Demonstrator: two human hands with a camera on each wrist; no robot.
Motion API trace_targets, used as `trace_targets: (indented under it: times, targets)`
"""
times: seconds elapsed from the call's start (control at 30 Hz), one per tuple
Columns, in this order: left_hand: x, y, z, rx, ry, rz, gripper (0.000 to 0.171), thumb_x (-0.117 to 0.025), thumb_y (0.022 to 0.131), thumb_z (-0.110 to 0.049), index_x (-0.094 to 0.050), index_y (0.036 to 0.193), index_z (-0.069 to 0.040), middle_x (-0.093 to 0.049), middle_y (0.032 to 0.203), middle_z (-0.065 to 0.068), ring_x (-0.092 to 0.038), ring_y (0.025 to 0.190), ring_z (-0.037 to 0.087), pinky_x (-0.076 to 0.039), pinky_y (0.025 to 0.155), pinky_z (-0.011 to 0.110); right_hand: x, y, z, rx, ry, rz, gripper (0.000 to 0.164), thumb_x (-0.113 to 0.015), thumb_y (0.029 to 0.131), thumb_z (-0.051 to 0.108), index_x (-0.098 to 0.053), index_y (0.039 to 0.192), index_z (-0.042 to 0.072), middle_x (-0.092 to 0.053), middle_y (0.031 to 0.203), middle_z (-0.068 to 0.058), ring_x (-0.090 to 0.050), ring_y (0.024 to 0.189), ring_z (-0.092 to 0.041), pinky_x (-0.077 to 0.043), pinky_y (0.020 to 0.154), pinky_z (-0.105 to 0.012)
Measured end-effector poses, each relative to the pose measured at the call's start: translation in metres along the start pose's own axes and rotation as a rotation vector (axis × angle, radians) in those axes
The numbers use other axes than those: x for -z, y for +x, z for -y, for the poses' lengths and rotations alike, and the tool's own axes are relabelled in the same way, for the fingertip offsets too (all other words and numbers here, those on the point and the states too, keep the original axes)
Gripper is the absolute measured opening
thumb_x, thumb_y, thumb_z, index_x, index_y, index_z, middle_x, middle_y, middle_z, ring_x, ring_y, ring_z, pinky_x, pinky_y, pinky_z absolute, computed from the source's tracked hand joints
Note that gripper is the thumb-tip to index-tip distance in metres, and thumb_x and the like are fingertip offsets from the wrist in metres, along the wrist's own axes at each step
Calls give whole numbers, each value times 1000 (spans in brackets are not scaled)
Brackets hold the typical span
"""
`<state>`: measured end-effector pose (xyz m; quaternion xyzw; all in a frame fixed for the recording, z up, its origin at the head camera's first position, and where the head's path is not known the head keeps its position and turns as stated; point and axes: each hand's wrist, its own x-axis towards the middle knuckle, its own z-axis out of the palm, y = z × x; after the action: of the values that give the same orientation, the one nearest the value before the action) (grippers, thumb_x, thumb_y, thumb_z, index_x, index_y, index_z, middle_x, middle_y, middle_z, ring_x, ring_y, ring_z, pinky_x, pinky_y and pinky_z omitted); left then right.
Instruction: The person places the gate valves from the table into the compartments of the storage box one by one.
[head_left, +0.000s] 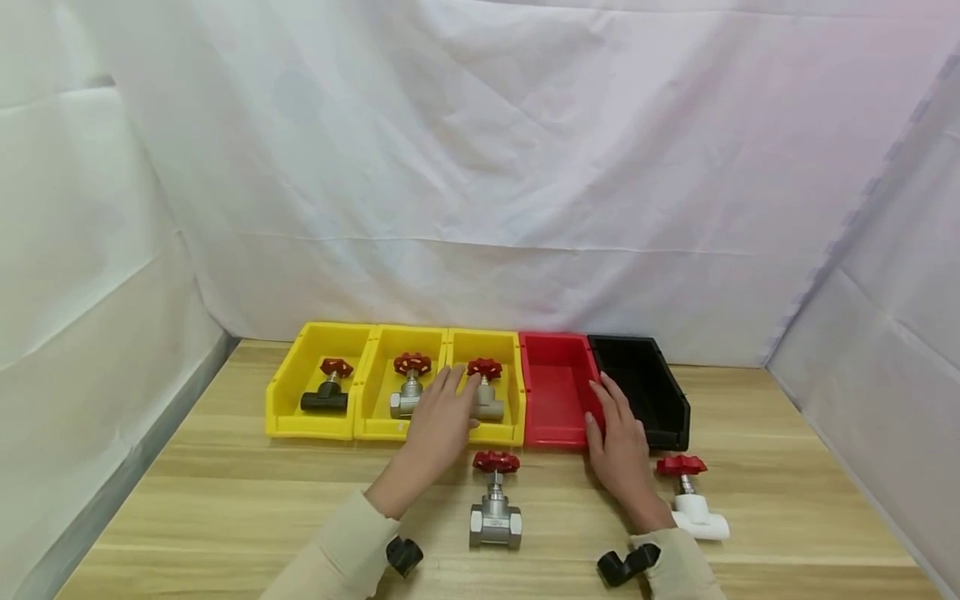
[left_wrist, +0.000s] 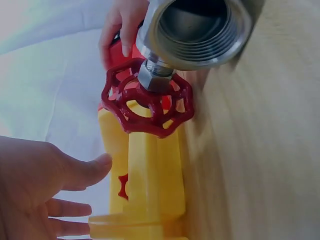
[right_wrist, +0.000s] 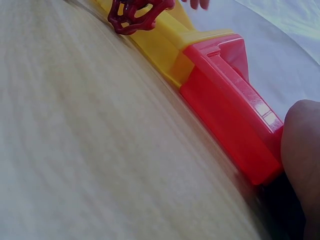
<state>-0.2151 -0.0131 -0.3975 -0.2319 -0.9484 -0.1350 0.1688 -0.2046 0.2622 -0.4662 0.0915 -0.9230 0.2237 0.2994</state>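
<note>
Your left hand (head_left: 441,421) is open over the wall between the middle yellow bin (head_left: 378,429) and the right yellow bin (head_left: 501,436), its fingers and thumb extended; you cannot be said for certain to touch either bin. Your right hand (head_left: 621,446) lies where the red bin (head_left: 555,408) meets the black bin (head_left: 667,437), fingers loosely straight and nothing lifted in them.

The bins stand side by side in a row along the back edge of the worktop (head_left: 210,492), with the left yellow bin (head_left: 311,427) nearest its back left corner. That one holds a black valve (head_left: 325,402). In the middle one you have a silver metal valve (head_left: 405,406), partly hidden by your left hand, and in the right yellow one a grey valve (head_left: 491,407). Each valve has a red handwheel.

Between your forearms, toward the front edge of the worktop, a larger metal valve (head_left: 496,525) stands with its handwheel facing the bins. Off toward the worktop's right edge, just beyond your right wrist, is a white valve (head_left: 701,522), its left end hidden by your arm. A white cloth (head_left: 480,167) hangs behind the row.
</note>
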Motion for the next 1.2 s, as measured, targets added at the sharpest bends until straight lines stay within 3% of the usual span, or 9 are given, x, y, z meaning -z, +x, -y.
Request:
trace_targets:
  times: [0.17, 0.4, 0.73, 0.97, 1.13, 1.2]
  targets:
    - [1, -13, 6, 30, -2, -8, 64, -74, 73, -20, -45, 128, -7, -40, 132, 18, -35, 121, 37, -36, 89, 51, 0, -1, 0, -23, 3, 12, 62, -62, 82, 11, -35, 137, 19, -22, 145, 3, -35, 120, -24, -36, 75, -43]
    - [-9, -22, 19, 59, -58, -76, 61, -70, 74, -2, -45, 129, -4, -37, 136, 14, -43, 114, 35, -42, 84, 45, 1, -2, 1, -30, -9, 36, 63, -63, 81, 12, -34, 137, 18, -21, 145, 1, -35, 120, -26, -37, 77, -47]
    - [-17, -28, 23, 41, -94, -188, 66, -71, 73, -2, -41, 132, -2, -38, 136, 12, -50, 101, 34, -43, 85, 40, 16, 5, 13, 44, -135, 135, 75, -67, 78, 21, -25, 140, 10, -21, 144, -9, -41, 106, -33, -41, 77, -51]
    - [-18, -29, 23, 44, -115, -191, 68, -70, 73, -2, -38, 133, -3, -36, 137, 12, -47, 104, 36, -39, 90, 41, 33, 9, 37, 10, -272, 179, 71, -69, 76, 28, -34, 136, 11, -30, 138, -15, -36, 110, -39, -40, 76, -54]
    - [-20, -29, 24, 44, -120, -191, 68, -70, 73, -2, -38, 133, -2, -35, 138, 11, -45, 110, 37, -36, 92, 45, 43, 9, 63, 2, -302, 165, 65, -69, 76, 29, -41, 132, 11, -40, 130, -15, -37, 111, -38, -41, 77, -54]
    - [-20, -29, 24, 47, -122, -186, 68, -70, 74, -2, -38, 134, -3, -34, 138, 10, -51, 101, 34, -41, 87, 41, 46, 8, 74, 27, -297, 159, 60, -68, 77, 30, -45, 129, 12, -43, 125, -14, -37, 110, -36, -41, 78, -51]
